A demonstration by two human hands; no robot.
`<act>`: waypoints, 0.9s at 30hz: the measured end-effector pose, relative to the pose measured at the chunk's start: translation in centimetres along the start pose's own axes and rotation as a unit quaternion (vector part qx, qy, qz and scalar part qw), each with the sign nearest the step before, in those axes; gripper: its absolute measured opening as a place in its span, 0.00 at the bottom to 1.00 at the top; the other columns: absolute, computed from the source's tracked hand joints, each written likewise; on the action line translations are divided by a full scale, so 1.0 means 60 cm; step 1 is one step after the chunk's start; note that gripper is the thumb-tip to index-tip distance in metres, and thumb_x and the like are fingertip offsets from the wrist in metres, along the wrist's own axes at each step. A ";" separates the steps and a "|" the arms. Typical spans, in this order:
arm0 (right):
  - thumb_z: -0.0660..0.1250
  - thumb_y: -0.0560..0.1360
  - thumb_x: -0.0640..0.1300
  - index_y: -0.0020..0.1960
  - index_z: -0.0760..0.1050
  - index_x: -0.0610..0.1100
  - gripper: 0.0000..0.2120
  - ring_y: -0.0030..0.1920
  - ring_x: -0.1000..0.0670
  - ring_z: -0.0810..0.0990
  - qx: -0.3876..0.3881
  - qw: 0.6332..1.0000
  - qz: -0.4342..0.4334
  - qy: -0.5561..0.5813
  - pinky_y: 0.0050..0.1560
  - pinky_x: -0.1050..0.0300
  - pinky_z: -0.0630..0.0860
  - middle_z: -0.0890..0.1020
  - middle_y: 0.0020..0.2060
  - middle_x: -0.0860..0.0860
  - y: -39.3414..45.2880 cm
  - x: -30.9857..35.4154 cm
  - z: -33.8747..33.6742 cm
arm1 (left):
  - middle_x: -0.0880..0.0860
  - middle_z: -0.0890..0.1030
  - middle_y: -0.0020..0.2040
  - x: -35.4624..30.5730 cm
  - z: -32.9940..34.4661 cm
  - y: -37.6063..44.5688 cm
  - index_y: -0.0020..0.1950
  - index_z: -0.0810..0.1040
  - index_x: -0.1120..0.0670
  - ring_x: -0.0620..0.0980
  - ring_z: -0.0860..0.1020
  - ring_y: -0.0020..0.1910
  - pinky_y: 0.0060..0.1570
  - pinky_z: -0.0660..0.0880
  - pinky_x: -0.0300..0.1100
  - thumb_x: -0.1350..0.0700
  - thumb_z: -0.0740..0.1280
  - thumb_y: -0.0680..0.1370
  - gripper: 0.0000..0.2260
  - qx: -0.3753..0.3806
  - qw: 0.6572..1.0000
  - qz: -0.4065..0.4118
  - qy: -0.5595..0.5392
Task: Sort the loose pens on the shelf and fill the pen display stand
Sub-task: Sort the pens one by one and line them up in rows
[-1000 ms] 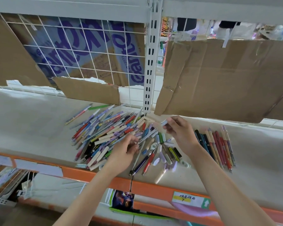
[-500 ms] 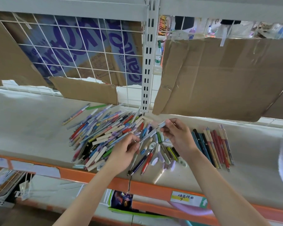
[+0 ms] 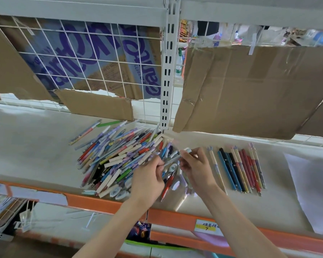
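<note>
A big jumbled pile of loose pens (image 3: 117,157) in many colours lies on the pale shelf (image 3: 35,146). To its right a sorted row of pens (image 3: 241,168) lies side by side, red, blue, black and cream. Between pile and row, just above the shelf, my left hand (image 3: 147,179) and my right hand (image 3: 196,166) pinch the two ends of one grey-white pen (image 3: 175,157). More pens and round white caps lie under and in front of my hands. No display stand is in view.
The shelf's orange front edge (image 3: 175,218) carries a yellow-and-white label (image 3: 207,225). Cardboard sheets (image 3: 250,86) and a white wire grid (image 3: 93,62) form the back, split by a slotted upright (image 3: 167,71). A white paper sheet (image 3: 309,189) lies at far right. Goods sit on the lower shelf.
My right hand has come down from the pile's far edge toward the left hand. Both now pinch the same pen, which the right hand brought along.
</note>
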State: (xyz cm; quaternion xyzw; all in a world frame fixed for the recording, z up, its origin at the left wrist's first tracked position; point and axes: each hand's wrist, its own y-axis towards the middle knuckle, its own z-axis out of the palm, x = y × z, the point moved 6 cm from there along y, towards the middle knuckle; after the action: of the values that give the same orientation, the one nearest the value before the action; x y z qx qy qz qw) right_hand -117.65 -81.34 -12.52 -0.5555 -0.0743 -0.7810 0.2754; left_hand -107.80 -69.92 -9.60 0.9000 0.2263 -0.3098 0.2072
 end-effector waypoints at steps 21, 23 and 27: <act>0.61 0.77 0.37 0.66 0.69 0.42 0.17 0.49 0.43 0.77 -0.004 0.778 -0.093 -0.621 0.47 0.54 0.71 0.79 0.50 0.41 0.037 0.059 -0.116 | 0.46 0.78 0.46 0.038 0.016 0.018 0.49 0.78 0.53 0.39 0.75 0.42 0.41 0.70 0.25 0.61 0.67 0.76 0.04 0.073 0.997 0.013 -0.019; 0.59 0.77 0.37 0.66 0.70 0.43 0.17 0.51 0.42 0.76 0.006 0.748 -0.105 -0.655 0.49 0.52 0.72 0.76 0.56 0.42 0.032 0.056 -0.118 | 0.48 0.79 0.46 0.047 0.013 0.017 0.49 0.78 0.54 0.40 0.76 0.42 0.41 0.70 0.25 0.62 0.67 0.76 0.04 0.073 0.997 0.016 -0.007; 0.57 0.78 0.36 0.66 0.71 0.44 0.17 0.55 0.41 0.75 -0.011 0.720 -0.108 -0.685 0.50 0.52 0.71 0.70 0.63 0.44 0.031 0.061 -0.128 | 0.48 0.79 0.47 0.063 0.006 0.012 0.49 0.79 0.55 0.38 0.74 0.41 0.41 0.68 0.22 0.63 0.67 0.75 0.05 0.068 0.998 0.012 0.014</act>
State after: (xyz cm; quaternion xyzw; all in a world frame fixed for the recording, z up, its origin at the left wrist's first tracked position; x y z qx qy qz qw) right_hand -123.92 -87.43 -12.40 -0.9302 -0.2940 -0.2122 0.0571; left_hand -104.91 -69.61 -12.17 0.9189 0.1971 -0.3092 0.1457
